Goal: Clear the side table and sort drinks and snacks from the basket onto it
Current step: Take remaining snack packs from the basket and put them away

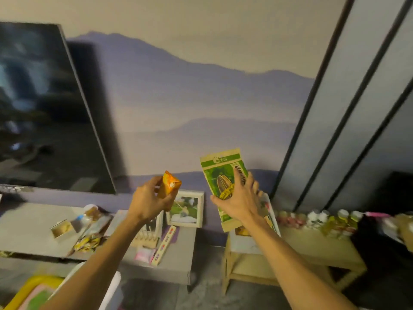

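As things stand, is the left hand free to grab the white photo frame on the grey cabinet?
Probably not: the left hand grips an orange carton. Nothing blocks the way to the photo frame, which stands just beyond it.

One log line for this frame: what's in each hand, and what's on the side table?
left hand: holds orange packet | right hand: holds green bag | side table: bottles along back

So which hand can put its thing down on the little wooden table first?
The right hand, probably. It holds the green seed packet about over the wooden side table. The left hand, gripping the orange carton, is off to the side above the grey cabinet.
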`<state>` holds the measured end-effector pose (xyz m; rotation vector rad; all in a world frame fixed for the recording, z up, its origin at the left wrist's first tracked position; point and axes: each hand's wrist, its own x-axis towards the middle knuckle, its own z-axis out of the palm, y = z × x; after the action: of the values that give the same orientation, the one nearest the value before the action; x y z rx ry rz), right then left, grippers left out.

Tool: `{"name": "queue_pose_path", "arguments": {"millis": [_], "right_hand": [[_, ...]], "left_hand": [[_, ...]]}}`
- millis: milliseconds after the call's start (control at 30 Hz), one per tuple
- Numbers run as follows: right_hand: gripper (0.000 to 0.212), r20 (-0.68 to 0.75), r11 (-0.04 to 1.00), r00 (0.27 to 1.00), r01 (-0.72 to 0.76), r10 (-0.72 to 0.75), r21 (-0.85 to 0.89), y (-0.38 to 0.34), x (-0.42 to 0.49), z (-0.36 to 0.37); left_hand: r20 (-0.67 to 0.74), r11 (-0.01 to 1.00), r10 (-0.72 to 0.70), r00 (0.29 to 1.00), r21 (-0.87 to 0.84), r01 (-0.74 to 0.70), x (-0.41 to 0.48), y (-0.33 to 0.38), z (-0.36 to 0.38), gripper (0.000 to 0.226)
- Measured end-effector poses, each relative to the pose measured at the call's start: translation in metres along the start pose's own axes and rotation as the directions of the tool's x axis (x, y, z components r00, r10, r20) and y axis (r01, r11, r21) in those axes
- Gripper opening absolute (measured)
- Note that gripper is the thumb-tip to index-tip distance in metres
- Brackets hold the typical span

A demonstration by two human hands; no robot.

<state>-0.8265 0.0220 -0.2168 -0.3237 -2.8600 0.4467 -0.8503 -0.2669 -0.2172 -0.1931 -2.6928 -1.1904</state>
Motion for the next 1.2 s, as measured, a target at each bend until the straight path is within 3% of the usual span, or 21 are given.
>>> {"name": "queue_pose_path", "arguments": {"millis": [200, 433, 633, 933, 1200], "right_hand": [[0.138, 0.008, 0.986, 0.986, -0.166, 0.166, -0.009, 0.123, 0.014, -0.021], [0.140, 0.076, 0.964, 0.961, -0.267, 0.266, 0.005, 0.197, 0.041, 0.000], [0.137, 0.189, 0.943, 0.924, -0.330, 0.333, -0.047, 0.227, 0.081, 0.054], [0.136, 0.303, 0.906, 0.856, -0.417, 0.420, -0.076, 0.239, 0.137, 0.163], [0.137, 0.331, 0.869, 0.806, -0.483, 0.490, -0.111, 0.242, 0.139, 0.245]], "left_hand": [[0.107, 0.999, 0.024, 0.994, -0.044, -0.020, 0.008, 0.076, 0.115, 0.070], [0.221, 1.000, 0.018, 0.975, -0.010, -0.017, 0.043, 0.103, 0.207, 0.066], [0.303, 0.993, -0.116, 0.946, 0.055, 0.104, 0.096, 0.080, 0.292, 0.065], [0.434, 0.933, -0.359, 0.826, 0.189, 0.307, 0.155, 0.014, 0.416, 0.060], [0.469, 0.890, -0.407, 0.784, 0.399, 0.223, 0.157, -0.017, 0.473, 0.040]]}}
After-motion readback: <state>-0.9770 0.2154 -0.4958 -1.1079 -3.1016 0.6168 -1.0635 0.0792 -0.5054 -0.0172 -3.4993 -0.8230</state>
